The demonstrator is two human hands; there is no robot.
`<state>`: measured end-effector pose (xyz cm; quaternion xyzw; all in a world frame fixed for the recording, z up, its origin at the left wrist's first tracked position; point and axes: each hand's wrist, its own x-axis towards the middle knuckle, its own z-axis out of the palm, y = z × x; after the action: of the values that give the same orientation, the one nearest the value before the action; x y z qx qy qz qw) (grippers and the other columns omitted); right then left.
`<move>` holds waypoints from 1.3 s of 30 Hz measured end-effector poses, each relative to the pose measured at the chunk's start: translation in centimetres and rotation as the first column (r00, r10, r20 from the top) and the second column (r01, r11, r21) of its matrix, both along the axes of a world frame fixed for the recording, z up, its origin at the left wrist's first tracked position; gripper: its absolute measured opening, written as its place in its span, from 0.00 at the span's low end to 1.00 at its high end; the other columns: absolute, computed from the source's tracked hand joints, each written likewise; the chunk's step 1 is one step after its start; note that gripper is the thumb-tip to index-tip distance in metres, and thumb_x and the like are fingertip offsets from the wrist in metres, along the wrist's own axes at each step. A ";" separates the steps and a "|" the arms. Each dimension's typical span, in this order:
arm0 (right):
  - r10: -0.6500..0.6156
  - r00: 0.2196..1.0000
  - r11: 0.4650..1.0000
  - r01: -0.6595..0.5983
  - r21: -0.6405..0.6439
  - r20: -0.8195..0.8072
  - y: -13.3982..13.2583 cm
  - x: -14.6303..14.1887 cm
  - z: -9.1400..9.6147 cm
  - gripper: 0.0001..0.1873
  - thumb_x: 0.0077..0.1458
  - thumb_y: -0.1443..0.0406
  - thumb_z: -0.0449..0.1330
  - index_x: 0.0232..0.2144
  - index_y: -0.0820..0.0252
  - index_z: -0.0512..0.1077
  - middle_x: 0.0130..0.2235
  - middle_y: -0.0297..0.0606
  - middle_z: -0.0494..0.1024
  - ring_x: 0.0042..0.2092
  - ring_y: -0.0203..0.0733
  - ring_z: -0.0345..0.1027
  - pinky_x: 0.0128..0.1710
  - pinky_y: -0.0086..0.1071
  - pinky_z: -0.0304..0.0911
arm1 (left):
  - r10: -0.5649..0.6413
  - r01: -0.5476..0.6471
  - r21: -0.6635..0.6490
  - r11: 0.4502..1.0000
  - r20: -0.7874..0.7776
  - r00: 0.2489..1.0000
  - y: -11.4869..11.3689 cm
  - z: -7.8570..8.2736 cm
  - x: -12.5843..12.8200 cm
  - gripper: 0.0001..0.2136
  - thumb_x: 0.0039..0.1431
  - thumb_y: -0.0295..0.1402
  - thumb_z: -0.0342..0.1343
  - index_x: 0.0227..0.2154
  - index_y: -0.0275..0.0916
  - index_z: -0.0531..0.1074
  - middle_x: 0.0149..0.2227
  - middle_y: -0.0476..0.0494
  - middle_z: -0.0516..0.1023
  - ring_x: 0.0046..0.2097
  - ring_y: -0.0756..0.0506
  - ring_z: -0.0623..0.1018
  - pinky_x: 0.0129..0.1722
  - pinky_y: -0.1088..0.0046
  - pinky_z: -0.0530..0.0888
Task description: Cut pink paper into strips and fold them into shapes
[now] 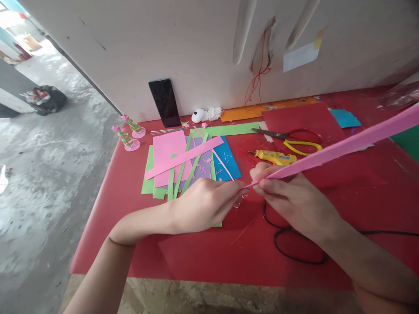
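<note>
A long pink strip (324,152), foam or paper, runs from between my hands up to the right edge of the view. My left hand (209,203) pinches its narrow end. Close beside it, my right hand (288,192) grips the strip between thumb and fingers. Under and beyond my left hand lie pink sheets (168,150), green strips (172,174), a purple sheet (203,168) and a blue sheet (229,159) with small pink scraps on them. A yellow glue gun (275,157) rests just past my right hand, partly hidden by it and the strip.
Scissors (278,134) with red and yellow handles lie behind the glue gun. A phone (165,102) leans on the wall. Two small pink-and-green flower pieces (131,144) stand at the left table edge. A black cord (294,259) loops across the red table (196,257).
</note>
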<state>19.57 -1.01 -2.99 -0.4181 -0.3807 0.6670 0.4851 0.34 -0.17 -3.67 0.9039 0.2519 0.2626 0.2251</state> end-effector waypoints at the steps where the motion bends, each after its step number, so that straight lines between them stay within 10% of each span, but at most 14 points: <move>1: -0.045 0.999 0.999 0.045 -0.004 0.020 0.1 0.5 0.2 0.08 0.36 0.62 0.73 0.17 0.52 0.77 0.23 0.31 0.63 0.27 0.33 0.56 0.25 0.30 0.56 | -0.002 0.002 -0.011 1.000 0.010 1.000 -0.1 0.1 -0.1 0.14 0.69 0.30 0.39 0.37 0.34 0.69 0.26 0.43 0.80 0.27 0.51 0.80 0.26 0.79 0.76; 6: -0.233 0.972 0.972 0.233 0.035 0.016 0.8 2.4 0.6 0.13 0.32 0.62 0.76 0.15 0.51 0.73 0.23 0.32 0.60 0.26 0.33 0.47 0.22 0.32 0.47 | 0.010 -0.011 -0.058 0.998 -0.010 1.000 -0.2 0.9 -0.2 0.14 0.69 0.30 0.40 0.35 0.35 0.71 0.25 0.45 0.80 0.27 0.52 0.80 0.26 0.79 0.75; 21: 0.095 0.995 0.995 -0.095 -0.026 -0.022 0.0 -1.8 -1.1 0.07 0.36 0.62 0.74 0.20 0.53 0.79 0.22 0.30 0.69 0.27 0.34 0.63 0.29 0.31 0.63 | 0.051 -0.051 0.007 0.999 0.029 0.998 0.6 0.3 0.4 0.14 0.65 0.24 0.42 0.25 0.35 0.66 0.21 0.47 0.77 0.20 0.55 0.74 0.18 0.82 0.66; 39: -0.073 0.997 0.991 0.073 0.116 0.003 0.8 1.1 0.5 0.09 0.38 0.61 0.74 0.17 0.51 0.77 0.23 0.31 0.62 0.26 0.32 0.52 0.23 0.30 0.50 | 0.090 -0.088 0.027 0.996 -0.051 0.995 0.2 1.1 0.1 0.15 0.68 0.29 0.41 0.28 0.36 0.69 0.20 0.49 0.76 0.20 0.54 0.74 0.20 0.81 0.67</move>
<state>20.71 -0.17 -2.54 -0.4051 -0.4048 0.6242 0.5313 0.42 -0.01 -2.55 0.9009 0.2944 0.2518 0.1955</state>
